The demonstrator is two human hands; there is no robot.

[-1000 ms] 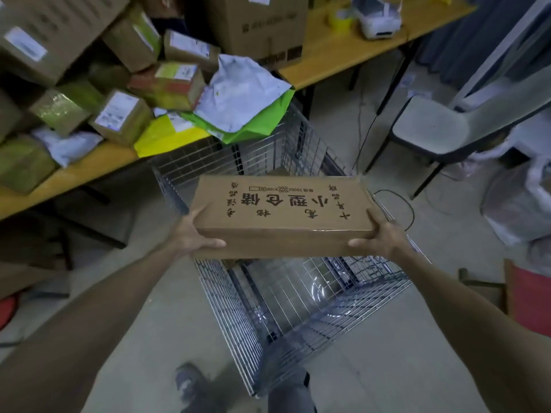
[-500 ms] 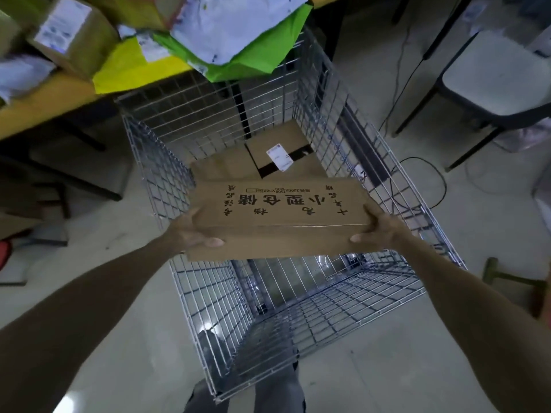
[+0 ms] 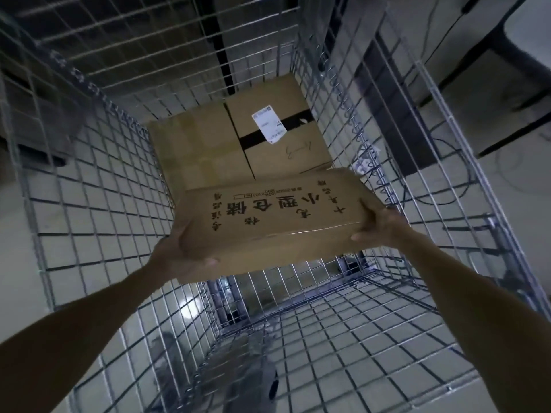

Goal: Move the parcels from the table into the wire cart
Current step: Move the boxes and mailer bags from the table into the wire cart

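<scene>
1. Both hands are clamped on one flat brown parcel (image 3: 274,222): my left hand (image 3: 176,254) grips its left end with the thumb across the near side face, and my right hand (image 3: 378,228) grips the right end with the thumb on the near edge.
2. I hold the parcel inside the wire cart (image 3: 98,180), between the mesh side walls and above the mesh bottom. Its printed face is up, and the right end is tilted slightly higher.
3. Two cardboard boxes sit side by side at the cart's far end: a plain box (image 3: 196,147) on the left and a taped box (image 3: 286,150) on the right, which carries a black band and a white label (image 3: 269,123).
4. From my view the parcel's far edge overlaps both boxes; I cannot tell whether it touches them.
5. Beyond the cart's right wall, a chair (image 3: 529,31) stands on the pale floor (image 3: 492,120).
</scene>
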